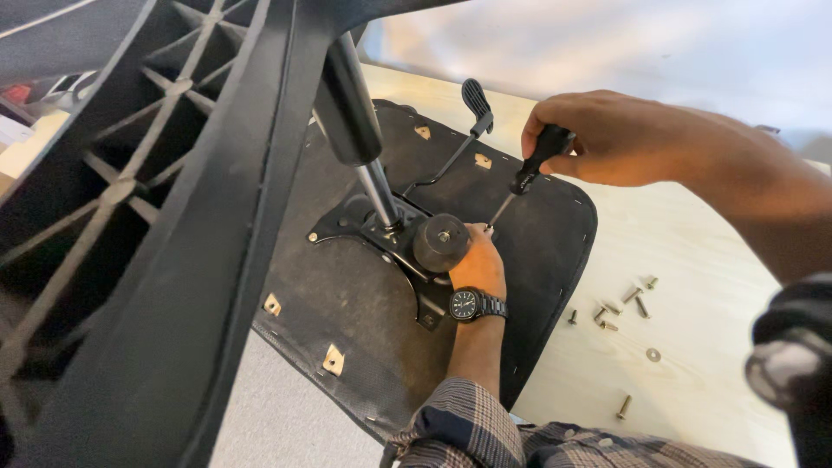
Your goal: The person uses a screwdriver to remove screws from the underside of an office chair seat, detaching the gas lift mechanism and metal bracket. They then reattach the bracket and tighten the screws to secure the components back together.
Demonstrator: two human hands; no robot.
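The right hand (607,139) grips a black-handled screwdriver (526,173), its slim steel shaft angling down to the left hand (478,260), which is curled against the matte metal seat plate (364,221) (round rubbery knob (440,242) beside it).

the bench (693,251) was a pale wooden board with light grain, and soft daylight lay on it. beside its near edge there was a grey floor (277,416), plain and smooth. behind the bench stood a light, blurred wall (624,43) in whitish blue tone. at the far left some pale things (22,143) were seen, too hidden to tell.
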